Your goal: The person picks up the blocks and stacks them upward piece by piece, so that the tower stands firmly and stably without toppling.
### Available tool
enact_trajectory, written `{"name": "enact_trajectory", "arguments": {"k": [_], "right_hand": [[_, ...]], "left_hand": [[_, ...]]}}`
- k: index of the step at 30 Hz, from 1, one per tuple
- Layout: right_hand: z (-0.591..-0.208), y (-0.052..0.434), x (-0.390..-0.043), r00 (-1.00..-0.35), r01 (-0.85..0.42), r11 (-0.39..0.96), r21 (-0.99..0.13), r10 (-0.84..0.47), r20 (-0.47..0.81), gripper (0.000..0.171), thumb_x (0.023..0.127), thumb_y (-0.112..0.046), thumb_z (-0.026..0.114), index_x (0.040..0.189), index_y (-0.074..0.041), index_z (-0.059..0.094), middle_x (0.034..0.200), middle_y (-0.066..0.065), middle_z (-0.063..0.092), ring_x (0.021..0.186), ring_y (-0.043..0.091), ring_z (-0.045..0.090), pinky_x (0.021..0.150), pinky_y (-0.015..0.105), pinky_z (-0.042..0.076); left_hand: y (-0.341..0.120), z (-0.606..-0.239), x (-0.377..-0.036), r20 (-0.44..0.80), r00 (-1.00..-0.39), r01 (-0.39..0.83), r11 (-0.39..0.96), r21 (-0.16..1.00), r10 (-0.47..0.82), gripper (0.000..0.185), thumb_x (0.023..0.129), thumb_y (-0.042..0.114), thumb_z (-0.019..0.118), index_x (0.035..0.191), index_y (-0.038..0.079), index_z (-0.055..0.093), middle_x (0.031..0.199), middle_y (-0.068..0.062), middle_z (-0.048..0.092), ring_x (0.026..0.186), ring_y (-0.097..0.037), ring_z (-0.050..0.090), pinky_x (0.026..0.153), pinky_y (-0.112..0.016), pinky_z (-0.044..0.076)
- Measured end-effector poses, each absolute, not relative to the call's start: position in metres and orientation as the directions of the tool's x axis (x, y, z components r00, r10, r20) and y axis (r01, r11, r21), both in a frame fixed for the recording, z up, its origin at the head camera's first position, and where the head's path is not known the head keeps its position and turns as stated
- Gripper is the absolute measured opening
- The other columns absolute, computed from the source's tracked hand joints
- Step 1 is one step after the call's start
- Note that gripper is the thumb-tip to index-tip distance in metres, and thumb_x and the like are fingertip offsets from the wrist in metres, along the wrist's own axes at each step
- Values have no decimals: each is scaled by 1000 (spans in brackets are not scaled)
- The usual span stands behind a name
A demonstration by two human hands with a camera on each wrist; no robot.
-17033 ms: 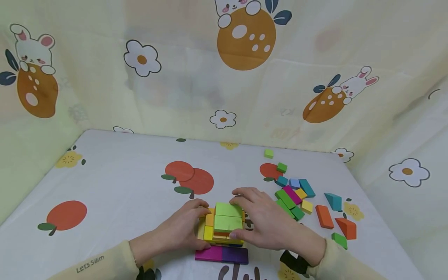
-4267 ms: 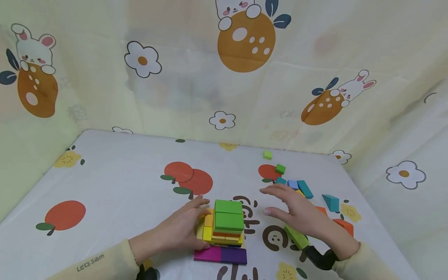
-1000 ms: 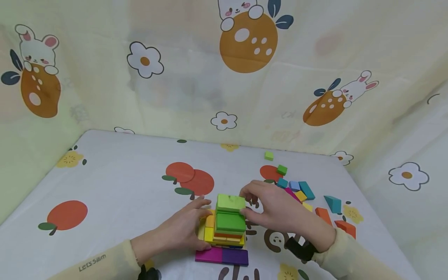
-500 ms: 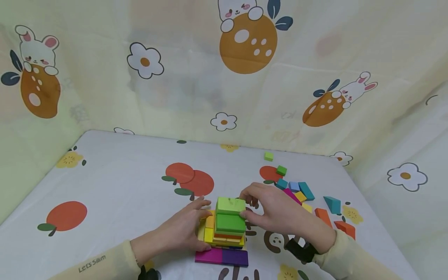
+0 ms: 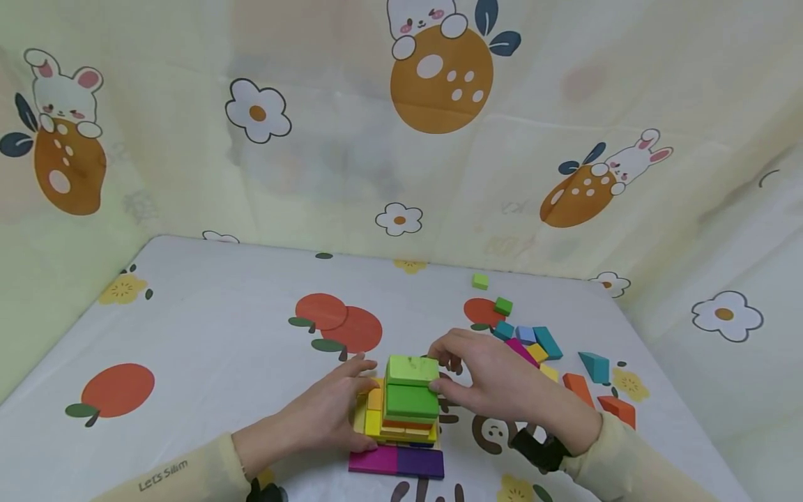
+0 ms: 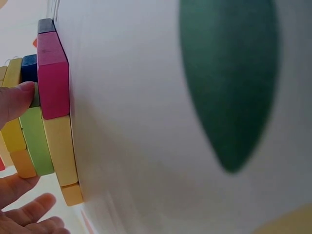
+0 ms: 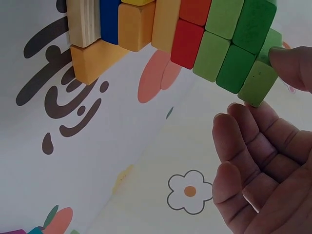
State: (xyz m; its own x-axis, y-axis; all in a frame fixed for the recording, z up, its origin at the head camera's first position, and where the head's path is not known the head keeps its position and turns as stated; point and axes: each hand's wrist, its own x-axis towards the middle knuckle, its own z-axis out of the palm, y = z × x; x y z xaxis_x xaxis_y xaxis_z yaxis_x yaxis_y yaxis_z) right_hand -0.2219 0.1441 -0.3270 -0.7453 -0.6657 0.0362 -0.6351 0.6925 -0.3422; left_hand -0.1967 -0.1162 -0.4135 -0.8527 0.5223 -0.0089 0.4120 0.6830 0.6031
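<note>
R hand [image 5: 502, 380] pinches light-green block [image 5: 412, 369] flat, long axis left-right; L hand [image 5: 326, 411] open, steadying stack [image 5: 401, 411].

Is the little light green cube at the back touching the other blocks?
No, the light green cube sits alone on the table.

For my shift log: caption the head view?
Right hand pinches light green block atop block stack; left hand steadies it.

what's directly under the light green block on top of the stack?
A darker green block lies right under the light green block, then orange and yellow layers. The right hand pinches the top block; how squarely it sits is hidden.
</note>
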Motion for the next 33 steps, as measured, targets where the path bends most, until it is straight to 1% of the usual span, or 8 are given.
{"name": "enact_trajectory", "arguments": {"k": [8,12,15,20,23,28,30,33], "right_hand": [[-320,153,-219,-787,-588,721,-368,-615,52,33,98,-37,69,123,-14,67,108,-6,67,94,7,58,77,24,54],[-318,168,-222,-795,-594,714,-371,-591,134,32,100,-31,66,125,-11,67,103,-9,67,92,5,59,75,25,53],[-321,184,-227,-806,-586,715,-382,-566,177,30,101,-26,66,125,-8,67,97,-10,67,87,4,58,69,23,51],[-327,221,-241,-872,-487,776,-401,-456,176,31,101,-23,66,126,-6,67,96,-4,69,84,9,59,69,24,53],[-336,249,-254,-925,-380,840,-388,-353,142,33,101,-21,64,128,-2,65,99,3,71,87,15,61,68,24,54],[-365,290,-276,-978,-183,921,-345,-208,-36,36,100,-16,64,130,4,61,102,12,69,90,23,60,67,26,55],[-377,299,-282,-977,-155,938,-310,-193,-95,38,99,-15,67,129,6,61,104,15,68,92,27,60,71,32,59],[-390,301,-293,-971,-167,956,-242,-201,-126,41,97,-17,69,130,6,62,113,21,66,100,33,62,85,45,61]], "left_hand": [[-116,-415,-198,-5,-847,423,679,599,532,69,71,31,91,126,-3,68,149,-16,54,149,-38,39,115,-55,44],[-115,-414,-200,-24,-841,420,679,602,541,70,72,31,91,128,-3,67,142,-15,61,144,-37,47,115,-53,45],[-115,-413,-200,-41,-839,412,682,604,543,72,72,32,90,130,-2,65,139,-14,62,136,-35,54,112,-52,48],[-116,-413,-199,-44,-846,394,679,619,531,73,71,31,91,130,-3,65,140,-15,61,128,-35,59,109,-51,51],[-115,-413,-199,-41,-848,389,673,629,528,74,71,30,91,131,-4,65,140,-16,61,128,-36,58,109,-52,51],[-115,-415,-199,-25,-845,401,664,631,534,74,71,30,91,130,-5,64,139,-17,61,128,-37,59,108,-52,51],[-115,-415,-199,-22,-843,404,659,634,538,74,71,30,91,130,-5,65,139,-17,61,127,-37,59,108,-53,51],[-116,-415,-198,-20,-842,405,657,636,538,73,71,30,91,129,-4,65,138,-17,62,127,-37,59,108,-53,51]]}}
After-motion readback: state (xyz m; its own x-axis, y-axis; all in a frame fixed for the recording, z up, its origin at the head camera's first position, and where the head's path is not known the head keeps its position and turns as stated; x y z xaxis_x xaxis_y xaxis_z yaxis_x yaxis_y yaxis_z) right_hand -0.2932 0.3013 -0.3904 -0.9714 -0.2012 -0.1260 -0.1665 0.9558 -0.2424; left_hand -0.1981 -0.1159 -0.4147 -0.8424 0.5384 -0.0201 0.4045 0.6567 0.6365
